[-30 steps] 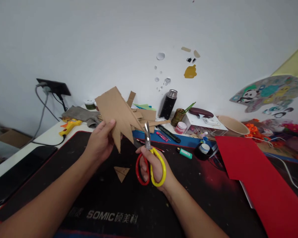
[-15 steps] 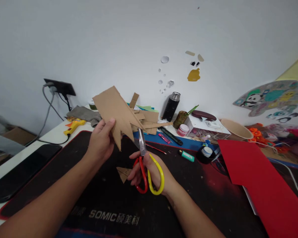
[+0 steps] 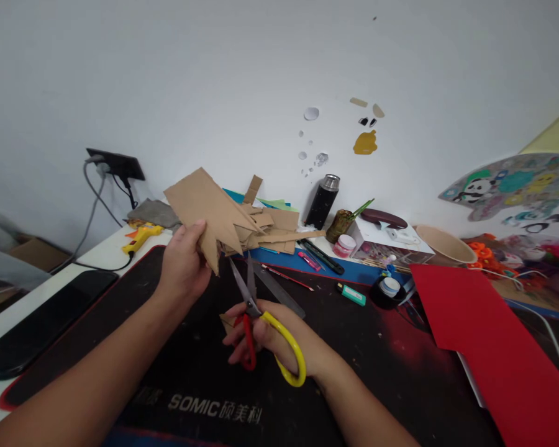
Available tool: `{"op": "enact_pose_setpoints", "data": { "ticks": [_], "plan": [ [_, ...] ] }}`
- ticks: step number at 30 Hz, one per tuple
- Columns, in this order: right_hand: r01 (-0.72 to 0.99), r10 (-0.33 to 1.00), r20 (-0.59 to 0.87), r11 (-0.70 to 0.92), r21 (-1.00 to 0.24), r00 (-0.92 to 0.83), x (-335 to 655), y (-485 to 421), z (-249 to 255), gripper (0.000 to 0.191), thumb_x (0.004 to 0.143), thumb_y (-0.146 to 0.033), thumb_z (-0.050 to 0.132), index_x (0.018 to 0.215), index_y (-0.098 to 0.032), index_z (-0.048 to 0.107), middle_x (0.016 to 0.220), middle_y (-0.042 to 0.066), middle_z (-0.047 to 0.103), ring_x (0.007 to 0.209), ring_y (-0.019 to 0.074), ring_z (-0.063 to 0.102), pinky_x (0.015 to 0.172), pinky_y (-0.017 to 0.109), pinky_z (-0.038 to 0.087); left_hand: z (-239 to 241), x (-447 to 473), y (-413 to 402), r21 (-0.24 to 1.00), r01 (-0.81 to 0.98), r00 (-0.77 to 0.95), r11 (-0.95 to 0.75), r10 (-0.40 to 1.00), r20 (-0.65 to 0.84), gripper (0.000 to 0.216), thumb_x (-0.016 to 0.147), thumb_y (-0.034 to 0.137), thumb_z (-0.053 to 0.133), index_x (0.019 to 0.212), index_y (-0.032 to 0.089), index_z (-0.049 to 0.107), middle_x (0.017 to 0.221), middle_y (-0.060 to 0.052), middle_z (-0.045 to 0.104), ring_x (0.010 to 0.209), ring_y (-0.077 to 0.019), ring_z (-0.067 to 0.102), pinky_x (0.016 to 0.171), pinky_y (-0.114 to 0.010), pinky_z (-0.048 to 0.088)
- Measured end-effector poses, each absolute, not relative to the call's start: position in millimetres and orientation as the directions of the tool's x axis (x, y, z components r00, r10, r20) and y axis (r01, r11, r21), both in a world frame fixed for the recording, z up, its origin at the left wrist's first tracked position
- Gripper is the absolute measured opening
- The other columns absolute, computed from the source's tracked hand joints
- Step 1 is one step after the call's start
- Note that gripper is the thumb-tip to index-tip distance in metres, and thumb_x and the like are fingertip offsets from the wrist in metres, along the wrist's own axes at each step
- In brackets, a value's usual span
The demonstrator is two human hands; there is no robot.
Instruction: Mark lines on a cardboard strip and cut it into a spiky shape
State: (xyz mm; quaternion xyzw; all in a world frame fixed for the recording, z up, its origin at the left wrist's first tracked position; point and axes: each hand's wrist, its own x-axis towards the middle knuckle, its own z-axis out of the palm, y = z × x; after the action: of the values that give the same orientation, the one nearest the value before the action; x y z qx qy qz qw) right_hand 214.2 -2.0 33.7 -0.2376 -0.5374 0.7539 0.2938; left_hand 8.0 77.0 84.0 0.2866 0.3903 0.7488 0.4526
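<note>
My left hand (image 3: 182, 264) holds up a jagged, pointed piece of brown cardboard (image 3: 205, 208) above the black desk mat (image 3: 200, 379). My right hand (image 3: 272, 340) grips scissors (image 3: 256, 310) with one red and one yellow handle, fingers through the loops. The blades are slightly apart and point up-left, just below the cardboard's lower tip. A small cut cardboard triangle (image 3: 224, 321) lies on the mat, mostly hidden behind my right hand.
A pile of cardboard scraps (image 3: 270, 226) lies behind the mat. A black flask (image 3: 322, 200), small jars, pens, a green lighter (image 3: 353, 293) and a tape roll (image 3: 386, 289) stand at the back. A red sheet (image 3: 484, 347) lies right; a yellow glue gun (image 3: 142, 236) left.
My right hand has dropped and shifted left with the scissors, whose blades have tilted left and opened a little. The cardboard in my left hand moved slightly left.
</note>
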Motion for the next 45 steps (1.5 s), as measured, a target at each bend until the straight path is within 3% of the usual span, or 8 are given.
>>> {"op": "enact_pose_setpoints", "data": {
  "ticks": [3, 7, 14, 20, 28, 37, 45],
  "plan": [
    [-0.138, 0.765, -0.059, -0.191, -0.972, -0.642, 211, -3, 37, 0.078, 0.093, -0.085, 0.073, 0.129, -0.015, 0.069, 0.092, 0.005, 0.076, 0.061, 0.0159, 0.074, 0.052, 0.022, 0.051, 86, 9, 75, 0.851, -0.438, -0.427, -0.289, 0.900, 0.086, 0.015, 0.089, 0.029, 0.080, 0.091, 0.027, 0.064, 0.090, 0.000, 0.077, 0.068, -0.0176, 0.068, 0.047, -0.025, 0.048],
    [-0.112, 0.838, -0.083, -0.169, -0.979, -0.539, 208, -1, 38, 0.077, 0.095, -0.087, 0.067, 0.123, -0.015, 0.069, 0.081, 0.002, 0.073, 0.052, 0.0151, 0.069, 0.046, 0.022, 0.048, 87, 9, 72, 0.856, -0.441, -0.405, -0.269, 0.911, 0.078, 0.018, 0.090, 0.031, 0.081, 0.091, 0.027, 0.063, 0.084, 0.002, 0.075, 0.061, -0.0165, 0.065, 0.047, -0.025, 0.049],
    [-0.007, 0.899, -0.038, -0.045, -0.999, -0.437, 208, -3, 42, 0.058, 0.099, -0.072, 0.073, 0.117, -0.017, 0.071, 0.079, -0.001, 0.070, 0.054, 0.0116, 0.066, 0.048, 0.020, 0.045, 88, 19, 62, 0.865, -0.431, -0.354, -0.258, 0.930, 0.101, 0.015, 0.089, 0.031, 0.082, 0.096, 0.027, 0.069, 0.076, 0.002, 0.072, 0.062, -0.0175, 0.067, 0.047, -0.024, 0.051],
    [0.003, 0.919, -0.024, -0.025, -1.000, -0.393, 207, -3, 46, 0.055, 0.100, -0.072, 0.071, 0.113, -0.018, 0.070, 0.076, -0.002, 0.067, 0.053, 0.0118, 0.064, 0.049, 0.021, 0.046, 80, 31, 55, 0.900, -0.380, -0.306, -0.213, 0.947, 0.095, 0.026, 0.087, 0.036, 0.085, 0.107, 0.025, 0.072, 0.087, -0.002, 0.080, 0.077, -0.0263, 0.078, 0.065, -0.035, 0.065],
    [-0.013, 0.929, -0.004, -0.009, -1.000, -0.370, 208, -1, 46, 0.063, 0.098, -0.081, 0.068, 0.106, -0.019, 0.067, 0.075, -0.002, 0.065, 0.052, 0.0120, 0.064, 0.047, 0.021, 0.045, 73, 35, 48, 0.927, -0.327, -0.267, -0.184, 0.959, 0.096, 0.025, 0.089, 0.034, 0.084, 0.109, 0.024, 0.073, 0.087, -0.002, 0.080, 0.067, -0.0214, 0.075, 0.052, -0.027, 0.059],
    [-0.023, 0.939, 0.016, 0.009, -1.000, -0.342, 208, -2, 44, 0.064, 0.099, -0.085, 0.062, 0.100, -0.021, 0.063, 0.075, -0.002, 0.065, 0.051, 0.0123, 0.064, 0.047, 0.022, 0.046, 64, 39, 45, 0.934, -0.307, -0.255, -0.182, 0.961, 0.104, 0.029, 0.093, 0.038, 0.084, 0.114, 0.024, 0.071, 0.085, -0.001, 0.079, 0.066, -0.0205, 0.075, 0.053, -0.026, 0.057],
    [0.068, 0.941, 0.039, 0.065, -0.996, -0.336, 211, -1, 42, 0.060, 0.102, -0.081, 0.063, 0.097, -0.022, 0.060, 0.072, -0.003, 0.062, 0.051, 0.0119, 0.062, 0.046, 0.020, 0.044, 64, 42, 42, 0.944, -0.269, -0.298, -0.191, 0.949, 0.108, 0.038, 0.090, 0.042, 0.086, 0.117, 0.023, 0.070, 0.085, -0.002, 0.078, 0.066, -0.0216, 0.075, 0.051, -0.027, 0.058]
  ]
}}
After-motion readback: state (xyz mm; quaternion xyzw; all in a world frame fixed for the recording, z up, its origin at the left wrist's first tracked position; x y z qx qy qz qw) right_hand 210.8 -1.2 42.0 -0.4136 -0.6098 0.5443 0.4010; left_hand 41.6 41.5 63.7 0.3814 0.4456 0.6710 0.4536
